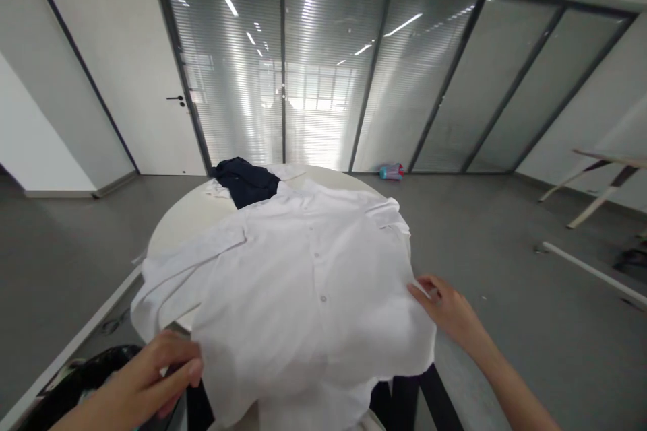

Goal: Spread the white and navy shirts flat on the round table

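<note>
A white button-up shirt (298,283) lies spread over a round white table (176,222), its collar at the far side and its hem hanging over the near edge. One sleeve reaches out to the left; the other is bunched at the right rim. My left hand (162,370) pinches the shirt's lower left edge. At the right side edge, my right hand (445,306) holds the fabric between thumb and fingers. Dark navy clothing (247,182) sits crumpled at the table's far left, with white cloth (218,190) partly under it.
A black-lined bin (96,370) stands at the lower left. A blue and red item (391,172) lies on the floor by the glass partition. Another table (611,160) is at the far right, and a white bar (591,273) runs along the floor.
</note>
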A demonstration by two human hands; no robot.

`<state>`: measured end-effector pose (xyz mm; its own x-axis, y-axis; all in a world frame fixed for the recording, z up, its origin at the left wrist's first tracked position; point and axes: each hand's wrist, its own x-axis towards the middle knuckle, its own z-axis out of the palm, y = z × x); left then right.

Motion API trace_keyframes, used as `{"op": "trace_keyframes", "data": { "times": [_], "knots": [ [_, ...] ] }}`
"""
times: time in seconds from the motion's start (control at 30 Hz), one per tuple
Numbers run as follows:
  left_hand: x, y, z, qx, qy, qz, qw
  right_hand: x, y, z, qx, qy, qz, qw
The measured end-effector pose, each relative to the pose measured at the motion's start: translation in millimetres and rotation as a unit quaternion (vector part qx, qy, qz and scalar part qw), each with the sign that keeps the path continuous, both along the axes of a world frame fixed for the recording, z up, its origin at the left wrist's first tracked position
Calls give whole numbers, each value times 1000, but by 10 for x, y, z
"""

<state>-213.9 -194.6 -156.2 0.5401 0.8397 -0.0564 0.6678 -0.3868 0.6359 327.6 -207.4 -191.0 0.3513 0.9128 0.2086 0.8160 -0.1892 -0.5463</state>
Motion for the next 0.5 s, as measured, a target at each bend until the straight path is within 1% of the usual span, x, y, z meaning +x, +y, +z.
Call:
{"op": "trace_keyframes", "data": {
  "times": [0.07, 0.1, 0.13, 0.2, 0.23, 0.3, 0.33, 0.4, 0.43, 0.5],
  "knots": [
    [-76, -210, -248, -127, 27, 7, 991, -51, -191, -121, -33, 71, 5, 997],
    [-92, -280, -399, -173, 19, 15, 985, -91, -268, -165, -46, 115, 15, 992],
    [-94, -330, -566, -200, -6, 36, 979, -131, -335, -200, -55, 159, 23, 985],
    [-55, -387, -921, -219, -105, 89, 966, -188, -442, -258, -46, 222, 16, 974],
    [-18, -398, -1093, -231, -159, 115, 953, -194, -484, -286, -32, 232, -1, 972],
    [72, -395, -1383, -245, -247, 147, 926, -159, -555, -343, -10, 202, -49, 978],
    [116, -385, -1490, -246, -275, 148, 918, -126, -587, -368, -5, 170, -71, 983],
    [189, -355, -1623, -231, -318, 151, 907, -62, -654, -394, -3, 106, -91, 990],
    [215, -336, -1653, -217, -338, 169, 900, -44, -688, -390, -6, 92, -81, 992],
    [251, -294, -1660, -192, -376, 231, 876, -58, -755, -338, -8, 120, -34, 992]
  ]
}}
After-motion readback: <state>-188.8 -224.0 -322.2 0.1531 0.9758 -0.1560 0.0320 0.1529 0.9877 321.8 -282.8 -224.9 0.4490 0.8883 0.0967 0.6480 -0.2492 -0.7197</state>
